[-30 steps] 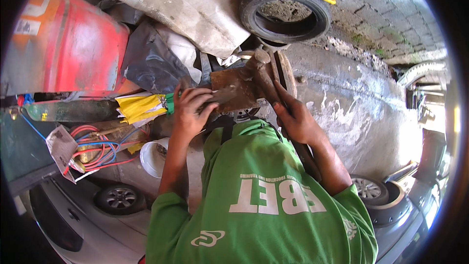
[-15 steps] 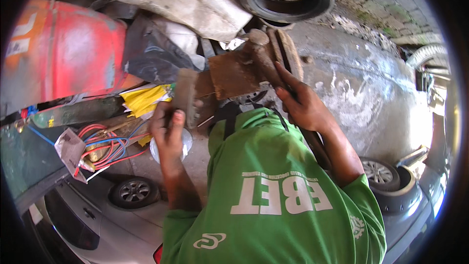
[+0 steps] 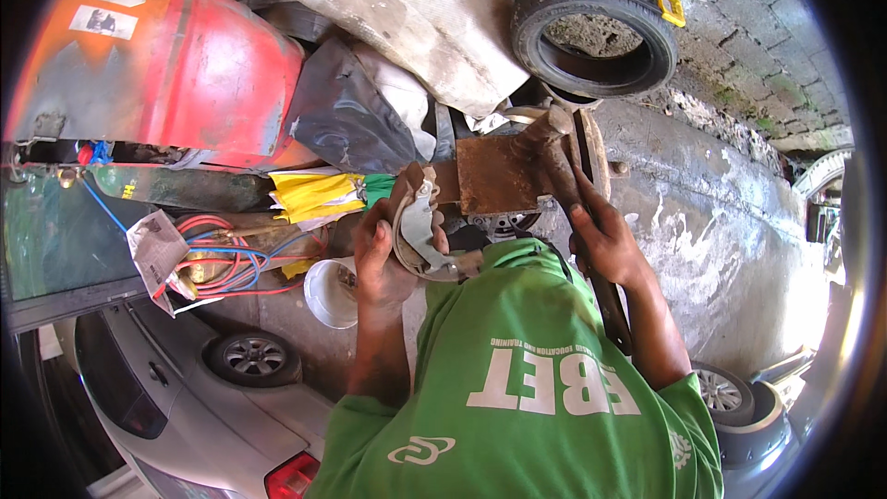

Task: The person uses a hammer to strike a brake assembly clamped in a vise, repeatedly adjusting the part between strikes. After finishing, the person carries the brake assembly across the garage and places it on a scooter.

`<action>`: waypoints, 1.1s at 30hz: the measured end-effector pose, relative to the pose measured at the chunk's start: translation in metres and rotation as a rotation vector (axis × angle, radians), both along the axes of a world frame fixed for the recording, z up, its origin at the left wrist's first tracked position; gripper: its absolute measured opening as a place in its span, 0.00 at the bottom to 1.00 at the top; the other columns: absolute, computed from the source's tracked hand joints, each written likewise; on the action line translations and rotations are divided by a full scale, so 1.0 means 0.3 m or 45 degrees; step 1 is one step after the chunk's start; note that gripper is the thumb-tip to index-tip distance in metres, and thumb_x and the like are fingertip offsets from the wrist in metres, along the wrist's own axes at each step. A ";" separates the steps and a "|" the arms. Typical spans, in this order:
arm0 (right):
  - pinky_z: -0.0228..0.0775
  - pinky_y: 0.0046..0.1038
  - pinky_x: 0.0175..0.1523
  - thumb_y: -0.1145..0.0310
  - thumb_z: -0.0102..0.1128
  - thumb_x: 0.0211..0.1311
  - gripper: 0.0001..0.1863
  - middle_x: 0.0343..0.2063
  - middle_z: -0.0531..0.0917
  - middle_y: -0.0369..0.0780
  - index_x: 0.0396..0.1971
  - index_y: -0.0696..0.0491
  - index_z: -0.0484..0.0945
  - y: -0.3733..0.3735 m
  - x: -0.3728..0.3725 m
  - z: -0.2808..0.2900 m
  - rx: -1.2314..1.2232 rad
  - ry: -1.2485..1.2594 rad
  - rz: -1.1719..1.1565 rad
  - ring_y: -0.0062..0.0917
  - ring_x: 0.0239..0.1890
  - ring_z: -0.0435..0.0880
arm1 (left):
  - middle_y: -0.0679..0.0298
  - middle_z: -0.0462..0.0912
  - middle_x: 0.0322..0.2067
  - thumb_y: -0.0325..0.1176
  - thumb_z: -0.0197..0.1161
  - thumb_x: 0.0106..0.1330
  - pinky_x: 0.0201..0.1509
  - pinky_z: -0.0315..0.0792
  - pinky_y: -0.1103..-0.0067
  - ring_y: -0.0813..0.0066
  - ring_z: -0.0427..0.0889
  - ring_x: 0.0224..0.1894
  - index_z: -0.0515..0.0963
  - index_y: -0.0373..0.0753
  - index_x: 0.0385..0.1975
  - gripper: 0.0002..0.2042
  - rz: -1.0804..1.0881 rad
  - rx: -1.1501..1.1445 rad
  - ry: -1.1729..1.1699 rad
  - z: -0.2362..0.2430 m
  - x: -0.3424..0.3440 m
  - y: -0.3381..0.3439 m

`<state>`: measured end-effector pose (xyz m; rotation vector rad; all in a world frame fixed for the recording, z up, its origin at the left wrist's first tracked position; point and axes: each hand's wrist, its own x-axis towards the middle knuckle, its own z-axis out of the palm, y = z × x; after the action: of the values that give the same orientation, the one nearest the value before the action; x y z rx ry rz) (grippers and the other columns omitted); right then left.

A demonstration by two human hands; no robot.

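My left hand [image 3: 381, 259] is closed round a curved brake shoe [image 3: 423, 224], whose pale metal web and rim face up. In my right hand [image 3: 605, 238] is a hammer [image 3: 560, 159], gripped partway up its long dark handle; the handle's lower end runs down along my forearm. The worn hammer head lies over the right edge of a rusty steel block [image 3: 497, 176], and I cannot tell whether they touch. Just beyond my right fingers stands a rusty round flange [image 3: 594, 150]. The brake shoe is left of the block, apart from the hammer.
A tyre [image 3: 596, 32] lies at the far side near a block wall. At left are a red-orange panel [image 3: 199, 65], yellow cloth [image 3: 314, 197], coiled red and blue hoses [image 3: 236, 259] and a white bucket [image 3: 331, 294]. A silver car [image 3: 217, 425] stands at lower left.
My left hand has turned the brake shoe, from its edge showing to its curved side facing up. The whole view has shifted, so the surroundings sit further right and lower.
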<state>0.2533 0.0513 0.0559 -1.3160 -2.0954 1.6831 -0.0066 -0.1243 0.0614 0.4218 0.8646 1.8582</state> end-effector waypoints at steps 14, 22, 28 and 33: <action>0.60 0.29 0.57 0.58 0.49 0.77 0.34 0.54 0.69 0.48 0.76 0.56 0.52 0.013 0.017 -0.037 -0.114 0.135 -0.006 0.29 0.55 0.67 | 0.63 0.73 0.30 0.55 0.47 0.78 0.27 0.72 0.76 0.73 0.74 0.28 0.70 0.40 0.50 0.22 -0.295 0.378 -0.653 -0.058 0.021 0.121; 0.70 0.23 0.22 0.57 0.47 0.79 0.34 0.22 0.75 0.35 0.78 0.47 0.48 0.018 0.031 -0.074 -0.087 0.205 0.061 0.18 0.19 0.74 | 0.61 0.74 0.30 0.53 0.47 0.79 0.25 0.74 0.75 0.72 0.75 0.28 0.68 0.38 0.46 0.21 -0.435 0.497 -0.732 -0.067 0.021 0.149; 0.71 0.23 0.22 0.57 0.47 0.79 0.34 0.22 0.76 0.35 0.78 0.46 0.48 0.018 0.018 -0.068 -0.028 0.174 0.078 0.18 0.19 0.74 | 0.61 0.75 0.30 0.54 0.50 0.77 0.24 0.75 0.77 0.72 0.78 0.27 0.68 0.38 0.43 0.21 -0.555 0.584 -0.788 -0.070 0.024 0.158; 0.56 0.29 0.59 0.59 0.49 0.77 0.35 0.56 0.67 0.48 0.76 0.55 0.50 0.013 0.023 -0.050 -0.152 0.149 0.006 0.30 0.57 0.63 | 0.64 0.77 0.27 0.56 0.53 0.75 0.24 0.76 0.78 0.74 0.80 0.25 0.68 0.40 0.40 0.22 -0.748 0.763 -0.809 -0.094 0.020 0.193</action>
<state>0.2601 0.0553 0.0409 -1.2121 -1.9624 1.8654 -0.0007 -0.0664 0.0333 0.3582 -0.2478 1.5093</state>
